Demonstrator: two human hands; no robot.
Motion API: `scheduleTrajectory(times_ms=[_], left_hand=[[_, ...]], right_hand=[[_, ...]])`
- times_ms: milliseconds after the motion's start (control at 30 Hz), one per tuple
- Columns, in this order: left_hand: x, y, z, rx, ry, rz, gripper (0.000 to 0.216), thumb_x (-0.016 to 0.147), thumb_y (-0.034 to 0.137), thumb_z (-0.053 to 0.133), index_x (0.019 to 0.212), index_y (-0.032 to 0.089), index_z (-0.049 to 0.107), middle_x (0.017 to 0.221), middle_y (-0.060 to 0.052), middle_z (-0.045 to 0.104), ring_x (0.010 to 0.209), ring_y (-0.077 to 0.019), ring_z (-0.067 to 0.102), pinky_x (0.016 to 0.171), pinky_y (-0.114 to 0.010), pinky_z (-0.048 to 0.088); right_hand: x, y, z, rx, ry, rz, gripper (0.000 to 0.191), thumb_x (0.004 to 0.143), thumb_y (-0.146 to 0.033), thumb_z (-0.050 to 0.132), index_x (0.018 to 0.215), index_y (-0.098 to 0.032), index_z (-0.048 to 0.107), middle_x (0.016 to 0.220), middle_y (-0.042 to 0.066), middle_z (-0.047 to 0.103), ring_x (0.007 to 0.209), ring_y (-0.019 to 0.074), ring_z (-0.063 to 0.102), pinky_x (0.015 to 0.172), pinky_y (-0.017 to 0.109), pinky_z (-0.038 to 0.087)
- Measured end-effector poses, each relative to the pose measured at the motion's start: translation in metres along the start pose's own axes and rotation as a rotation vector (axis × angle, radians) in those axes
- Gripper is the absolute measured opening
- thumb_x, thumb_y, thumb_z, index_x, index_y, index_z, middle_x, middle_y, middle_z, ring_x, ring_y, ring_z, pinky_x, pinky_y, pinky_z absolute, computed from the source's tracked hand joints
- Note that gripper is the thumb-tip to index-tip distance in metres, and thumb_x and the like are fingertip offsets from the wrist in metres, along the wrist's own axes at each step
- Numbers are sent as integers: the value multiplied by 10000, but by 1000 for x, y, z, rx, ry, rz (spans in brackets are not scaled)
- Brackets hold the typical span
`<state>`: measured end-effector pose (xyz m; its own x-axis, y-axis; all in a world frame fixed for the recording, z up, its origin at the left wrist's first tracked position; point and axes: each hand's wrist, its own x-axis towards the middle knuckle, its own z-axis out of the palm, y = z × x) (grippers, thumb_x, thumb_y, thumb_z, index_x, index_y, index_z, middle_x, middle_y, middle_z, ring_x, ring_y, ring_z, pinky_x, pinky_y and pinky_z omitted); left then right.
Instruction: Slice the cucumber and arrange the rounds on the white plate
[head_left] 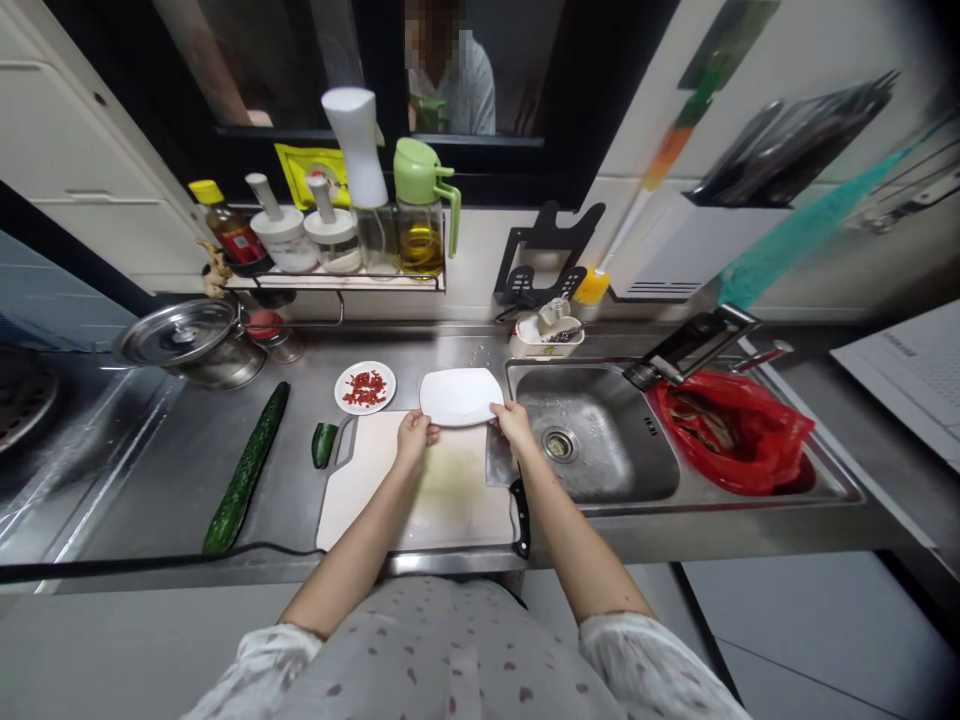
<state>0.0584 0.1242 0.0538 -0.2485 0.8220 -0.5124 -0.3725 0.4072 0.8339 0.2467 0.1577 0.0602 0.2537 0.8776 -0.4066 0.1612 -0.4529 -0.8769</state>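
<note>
A white square plate [460, 395] sits at the far edge of the white cutting board [375, 480]. My left hand [415, 433] grips the plate's near left edge, fingers closed on it. My right hand [511, 421] holds its right edge in the same way. A cleaver [510, 480] with a black handle lies on the right side of the board, just under my right wrist. Pale green smears mark the board's middle.
A whole cucumber [246, 468] and a short cucumber end [323, 444] lie left of the board. A small dish of chopped red chili [365, 388] stands behind. The sink [600, 440] is on the right, with a red bag [731, 428]. A pot with lid [187, 340] and a condiment shelf [337, 280] stand at the back.
</note>
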Motion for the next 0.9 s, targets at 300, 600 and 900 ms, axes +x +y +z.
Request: scheduleTrajectory(times_ms=[300,600,900], left_hand=[[38,3,-10,124,27,54,228,769,190,550,986,123,527,587,38,542,486,-46,525,490,-144,449],[64,12,-9,189,21,63,204,769,119,483,965,109,537,543,37,533,453,-47,510,464,-135,421],[78,7,-12,225,44,72,274,726,99,545,998,96,576,567,31,550,481,-61,548,530,-178,485]], right_hand=[[35,-2,13,-365,-61,-63,267,720,-430,636,716,-165,596,529,-31,546,514,111,483,511,207,352],[54,-5,23,-668,-58,-152,322,788,-477,591,684,-173,577,597,-8,564,563,115,481,528,214,303],[55,-8,27,-832,-83,-144,354,824,-508,576,820,-159,637,807,78,668,778,185,602,623,233,374]])
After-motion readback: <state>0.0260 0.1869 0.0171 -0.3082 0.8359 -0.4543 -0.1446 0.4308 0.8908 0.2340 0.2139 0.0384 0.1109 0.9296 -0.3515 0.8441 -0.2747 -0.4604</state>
